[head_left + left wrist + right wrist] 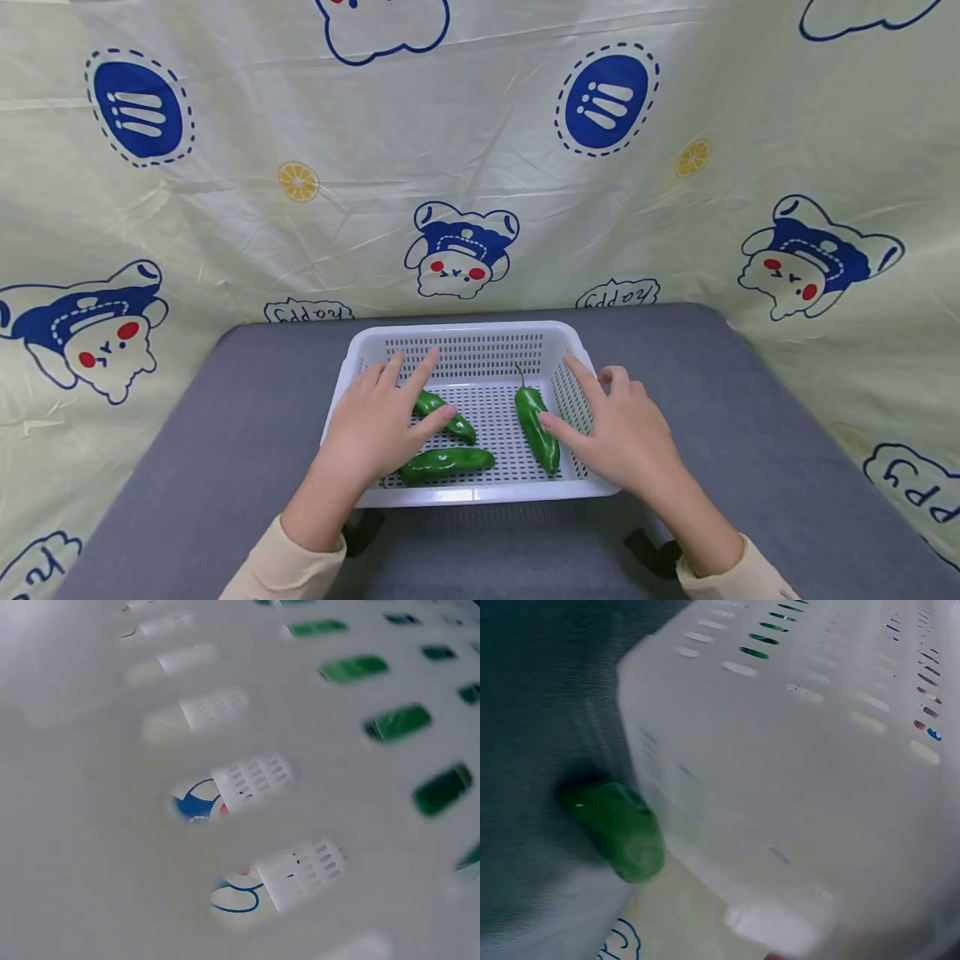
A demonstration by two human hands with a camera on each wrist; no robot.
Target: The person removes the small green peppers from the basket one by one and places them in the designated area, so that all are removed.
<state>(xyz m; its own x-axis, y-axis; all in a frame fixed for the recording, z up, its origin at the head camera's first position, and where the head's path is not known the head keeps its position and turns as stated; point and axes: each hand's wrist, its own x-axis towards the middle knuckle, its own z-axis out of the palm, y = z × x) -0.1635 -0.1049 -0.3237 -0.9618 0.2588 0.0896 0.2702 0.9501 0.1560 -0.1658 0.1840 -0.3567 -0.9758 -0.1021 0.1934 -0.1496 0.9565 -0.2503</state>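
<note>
A white slotted plastic basket [472, 495] stands on the grey table with three green peppers inside. One pepper [536, 429] lies lengthwise on the right, another [450, 462] near the front wall, and a third [459, 425] is partly covered by my left hand [378, 421]. That hand hovers over the basket's left side, fingers spread. My right hand [626, 429] is at the right wall, its index finger stretched out and its thumb tip overlapping the right pepper; contact is unclear. Beside the basket wall [727, 765], the right wrist view shows a blurred green, pepper-like thing [619, 832].
The grey cloth-covered table [247, 433] extends on both sides of the basket. Behind it hangs a pale printed curtain [495, 108]. In the left wrist view the slotted basket wall [90, 847] fills the frame, with green showing through some slots.
</note>
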